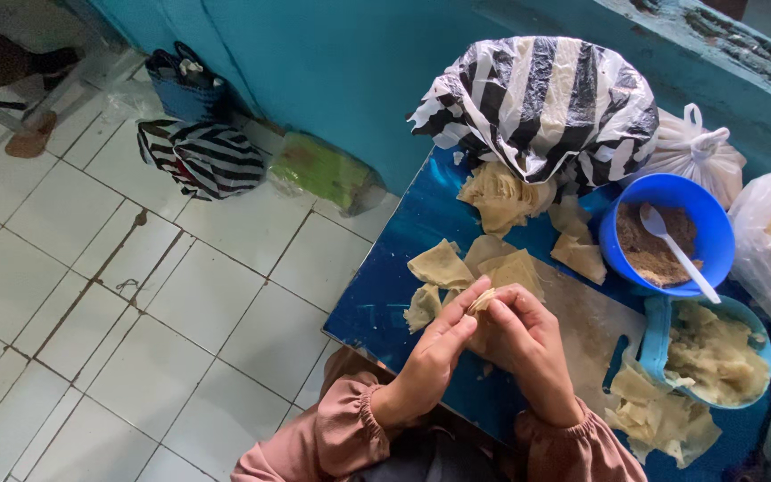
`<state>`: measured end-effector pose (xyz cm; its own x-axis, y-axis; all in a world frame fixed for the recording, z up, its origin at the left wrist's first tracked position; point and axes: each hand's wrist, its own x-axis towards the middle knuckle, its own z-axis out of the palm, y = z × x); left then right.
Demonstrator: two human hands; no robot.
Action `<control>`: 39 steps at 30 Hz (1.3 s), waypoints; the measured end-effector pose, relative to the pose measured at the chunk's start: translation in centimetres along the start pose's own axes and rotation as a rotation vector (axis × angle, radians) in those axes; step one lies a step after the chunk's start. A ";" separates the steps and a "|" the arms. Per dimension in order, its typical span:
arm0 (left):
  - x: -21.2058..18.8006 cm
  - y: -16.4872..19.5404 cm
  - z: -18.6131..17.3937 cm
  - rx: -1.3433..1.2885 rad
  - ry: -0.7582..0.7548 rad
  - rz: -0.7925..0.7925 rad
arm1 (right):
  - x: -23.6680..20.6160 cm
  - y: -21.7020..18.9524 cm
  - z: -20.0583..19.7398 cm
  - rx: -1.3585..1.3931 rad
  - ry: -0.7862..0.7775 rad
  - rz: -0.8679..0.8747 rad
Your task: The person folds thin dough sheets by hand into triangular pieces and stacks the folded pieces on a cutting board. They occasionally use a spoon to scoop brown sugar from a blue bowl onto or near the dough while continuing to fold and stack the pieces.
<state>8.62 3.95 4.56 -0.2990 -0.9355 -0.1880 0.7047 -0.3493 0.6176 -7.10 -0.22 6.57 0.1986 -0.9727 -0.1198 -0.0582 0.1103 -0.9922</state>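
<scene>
Over the near edge of the blue table (377, 303) I hold both hands together above a pale cutting board (586, 326). My left hand (435, 357) and my right hand (524, 344) are closed around one small folded wrapper (481, 301), its pleated top pinched between the fingertips of both, so it sits lifted off the board, right between my thumbs.

Just beyond my hands, a few loose tan wrappers (443, 265) lie flat on the table and board, some overlapping. Farther back a heap of the same sheets (497, 196) spills out from under a black-and-white striped plastic bag (542, 103).

To my right stands a blue bowl (711, 245) of brown crumbly filling with a white spoon (675, 250) leaning in it. Nearer to me is a light blue tub (658, 344) holding pale crumpled pieces, and more sheets (658, 415) are piled just in front of it. A clear bag (765, 254) at the far right holds folded pieces, and a knotted white bag (698, 152) sits behind the bowl.

On the white tiled floor (136, 295) to my left, against the teal wall (332, 62), rest another striped bag (203, 159) and a green packet (323, 170).
</scene>
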 end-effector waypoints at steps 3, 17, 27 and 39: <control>0.6 -0.9 -0.2 -0.005 0.001 0.167 | 0.0 -0.3 -0.3 0.190 -0.073 0.102; 1.3 0.2 -3.8 -0.301 0.267 0.410 | -1.2 -0.7 -3.7 0.838 -0.177 0.076; 0.6 -1.4 -2.4 0.191 -0.043 -0.030 | -5.3 -3.9 2.5 -0.982 0.051 -0.775; 1.0 -0.7 -2.1 0.363 -0.025 -0.082 | -3.8 2.1 -4.4 0.506 -0.009 0.279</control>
<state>9.15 3.19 2.34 -0.3643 -0.9019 -0.2321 0.4050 -0.3779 0.8325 -12.29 2.80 5.06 0.2514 -0.8914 -0.3770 0.3650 0.4481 -0.8161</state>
